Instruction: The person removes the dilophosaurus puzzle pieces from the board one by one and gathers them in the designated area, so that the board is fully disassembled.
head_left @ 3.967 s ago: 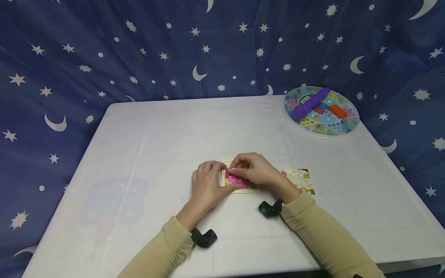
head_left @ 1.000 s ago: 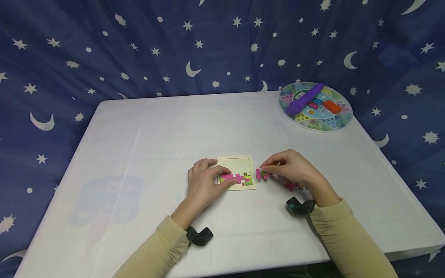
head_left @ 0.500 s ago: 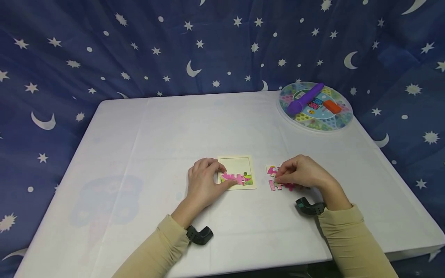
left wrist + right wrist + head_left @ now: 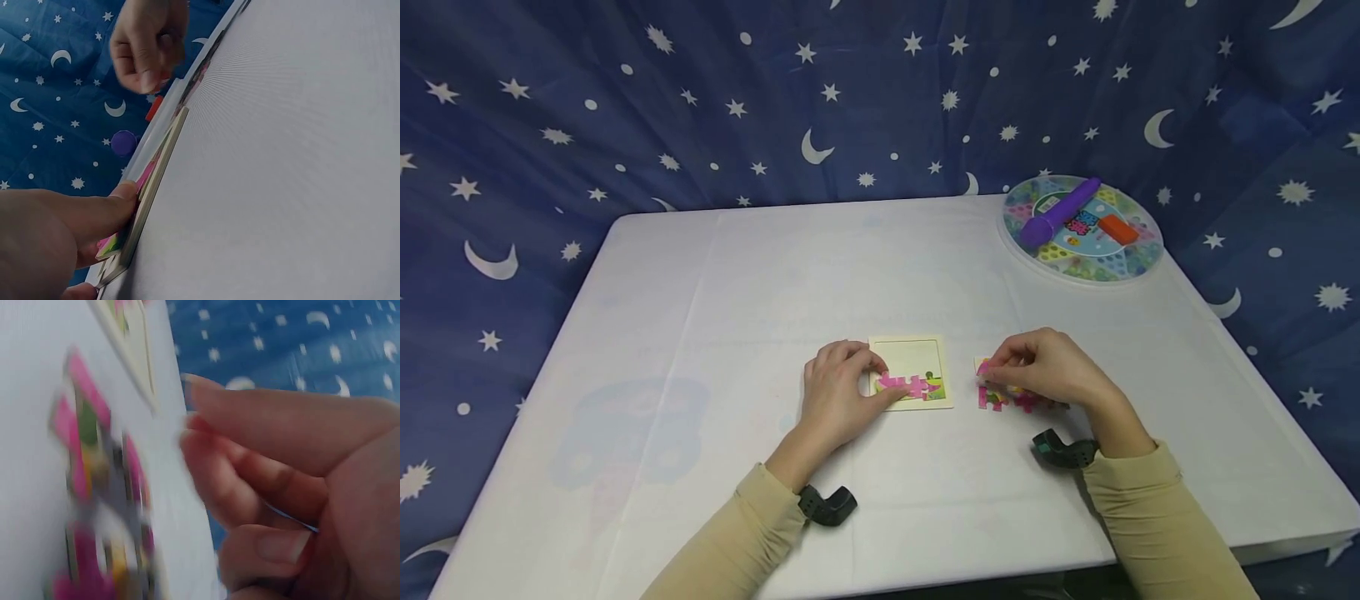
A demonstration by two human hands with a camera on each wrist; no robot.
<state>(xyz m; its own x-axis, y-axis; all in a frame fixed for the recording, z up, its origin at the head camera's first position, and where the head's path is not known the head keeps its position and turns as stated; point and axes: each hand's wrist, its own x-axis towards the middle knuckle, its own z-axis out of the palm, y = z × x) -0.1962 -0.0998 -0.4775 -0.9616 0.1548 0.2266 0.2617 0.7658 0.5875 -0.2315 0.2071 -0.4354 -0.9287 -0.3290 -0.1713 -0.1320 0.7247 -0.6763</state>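
Observation:
My left hand (image 4: 842,390) holds the left side of a square cream puzzle board (image 4: 907,348), its thumb over the joined pink and green pieces (image 4: 917,387) in the lower part. In the left wrist view the board (image 4: 153,181) is seen edge-on, thumb on top and fingers at its far side. To the right, my right hand (image 4: 1048,367) hovers with bent fingers over several loose jigsaw pieces (image 4: 988,398). The right wrist view shows a small gap between thumb and forefinger, with no piece visible there. Loose pieces (image 4: 94,437) lie below it, blurred; the hand partly hides them in the head view.
A round patterned box (image 4: 1082,262) stands at the table's far right corner, with a purple microphone-shaped toy (image 4: 1060,214) and an orange block (image 4: 1117,229) on it. A star-patterned blue cloth (image 4: 700,100) hangs behind the white table (image 4: 760,283).
My right hand has gone from the board to the loose pieces on the right, brought a pink piece group there, and has just risen slightly leftward. The left hand stays at the board.

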